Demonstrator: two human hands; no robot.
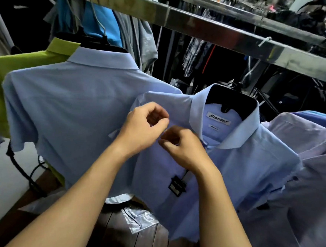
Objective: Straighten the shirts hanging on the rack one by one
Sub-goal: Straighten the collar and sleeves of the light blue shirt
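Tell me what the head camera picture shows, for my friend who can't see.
A person's left hand and right hand, fingers curled, meet on the front of a light blue shirt just below its collar. The shirt hangs on a black hanger from a metal rail, beside another blue shirt.

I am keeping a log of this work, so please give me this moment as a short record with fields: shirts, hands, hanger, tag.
shirt in work: light blue shirt, front towards camera, on black hanger
left hand: fingers curled, beside the collar; grip unclear
right hand: fingers curled, below the collar; grip unclear
tag: black, hanging on the shirt's front
neighbour: another blue shirt at left, back towards camera
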